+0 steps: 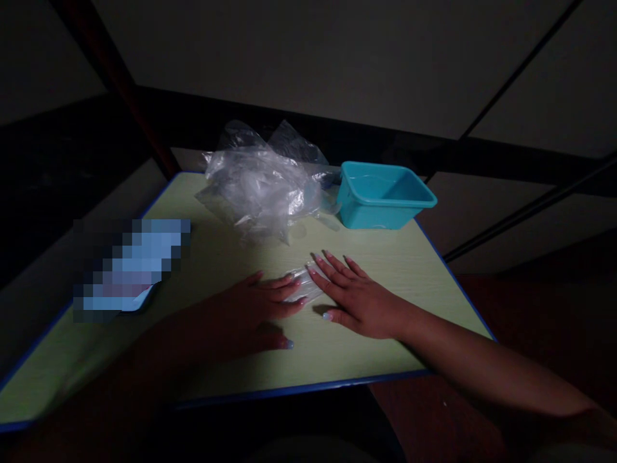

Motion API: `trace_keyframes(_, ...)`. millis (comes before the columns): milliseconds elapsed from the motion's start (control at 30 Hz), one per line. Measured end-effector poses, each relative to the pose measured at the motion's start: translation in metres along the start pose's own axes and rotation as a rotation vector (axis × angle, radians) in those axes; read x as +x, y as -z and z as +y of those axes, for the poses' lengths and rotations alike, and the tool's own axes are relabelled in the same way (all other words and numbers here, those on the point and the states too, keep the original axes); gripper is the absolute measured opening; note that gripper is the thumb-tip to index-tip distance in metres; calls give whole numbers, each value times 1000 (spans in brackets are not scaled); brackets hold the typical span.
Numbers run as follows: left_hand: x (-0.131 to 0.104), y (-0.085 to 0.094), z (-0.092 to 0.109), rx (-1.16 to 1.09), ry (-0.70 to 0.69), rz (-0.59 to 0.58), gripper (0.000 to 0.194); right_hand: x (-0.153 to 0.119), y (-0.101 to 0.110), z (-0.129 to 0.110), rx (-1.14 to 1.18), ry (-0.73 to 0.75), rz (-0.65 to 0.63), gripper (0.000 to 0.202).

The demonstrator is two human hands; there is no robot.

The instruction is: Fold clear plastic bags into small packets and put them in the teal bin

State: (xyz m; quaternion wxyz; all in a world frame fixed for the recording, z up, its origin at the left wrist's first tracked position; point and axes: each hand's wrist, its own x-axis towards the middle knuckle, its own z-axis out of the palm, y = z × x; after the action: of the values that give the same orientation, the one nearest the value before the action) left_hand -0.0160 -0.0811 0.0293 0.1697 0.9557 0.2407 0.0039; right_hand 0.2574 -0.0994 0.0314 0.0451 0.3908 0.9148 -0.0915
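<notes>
A small clear plastic piece (304,287), wrinkled and partly covered by fingers, lies on the pale green table (385,254) near its middle. My left hand (258,305) is spread, with its fingertips on the left side of the plastic. From the right, my right hand (357,299) reaches in with its fingers apart, and its fingertips touch the plastic's right side. Behind the hands sits a crumpled heap of clear plastic bags (267,186). To the right of that heap stands a turquoise bin (373,215), upright, with its inside only partly visible.
A flat, blurred-out device with a bright surface (139,263) lies at the table's left side. The table has a blue edge (299,388) at the front. Dark panels (337,64) rise beyond the far side, and a reddish floor (554,321) shows at the right.
</notes>
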Motion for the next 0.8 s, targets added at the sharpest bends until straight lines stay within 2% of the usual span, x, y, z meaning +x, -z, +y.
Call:
trace_keyframes(100,-1,1,-3,-20,5,24,60,0,-2,1,-7,-2,8,73)
trace_keyframes(233,4,1,-5,10,95,110,89,0,-4,1,-9,-3,25,73)
trace_keyframes(300,9,0,-5,40,116,150,93,0,-4,1,-4,-1,40,74)
trace_keyframes(500,22,-1,4,37,56,168,92,-2,-10,4,-35,37,88,71)
trace_keyframes(633,29,0,6,51,101,220,80,-2,-18,10,-56,71,161,71)
trace_keyframes(800,32,-4,0,82,121,310,73,-1,-24,15,-64,82,154,70)
